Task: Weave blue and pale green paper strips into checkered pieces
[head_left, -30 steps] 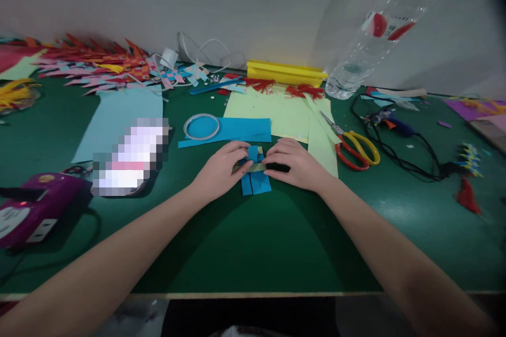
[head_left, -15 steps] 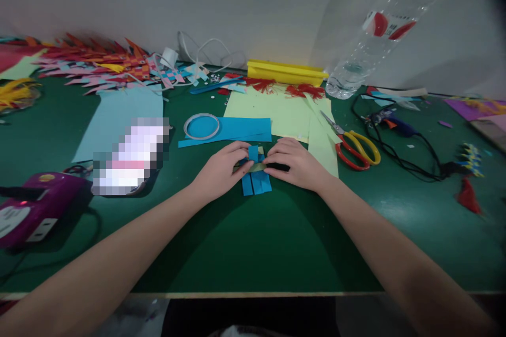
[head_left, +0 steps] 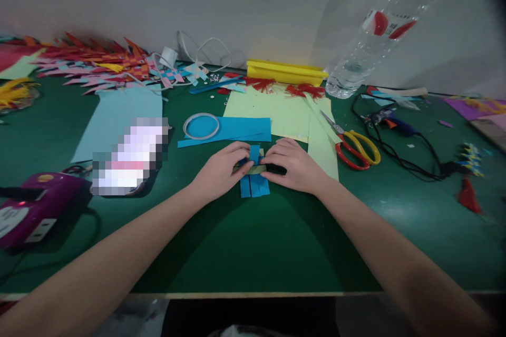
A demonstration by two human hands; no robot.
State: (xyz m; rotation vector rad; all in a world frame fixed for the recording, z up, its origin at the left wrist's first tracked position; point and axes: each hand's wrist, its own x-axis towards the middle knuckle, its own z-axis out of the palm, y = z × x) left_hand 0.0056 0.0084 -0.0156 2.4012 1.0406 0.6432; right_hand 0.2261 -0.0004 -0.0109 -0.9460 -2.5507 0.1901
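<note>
Between my hands lie woven paper strips (head_left: 259, 185), blue ones crossed by a pale green strip (head_left: 258, 169). My left hand (head_left: 225, 168) pinches the left side of the weave, its thumb on the pale strip. On the other side, the fingers of my right hand (head_left: 290, 165) close on the right edge of the strips. One short blue strip end stands up at the top, between my fingertips. Just behind the hands are flat blue paper strips (head_left: 247, 129) with a roll of tape (head_left: 201, 126) resting on them.
Scissors (head_left: 358, 150) lie right of pale green paper sheets (head_left: 272, 108). Farther right is a glue gun (head_left: 399, 121) with a black cord. A phone (head_left: 132, 160) and a purple power socket (head_left: 39, 210) are at the left. A plastic bottle (head_left: 363, 58) leans against the wall.
The woven strips have shifted slightly and turned a little. The pale strip now shows as a straighter band across the blue ones. Both hands keep nearly the same position.
</note>
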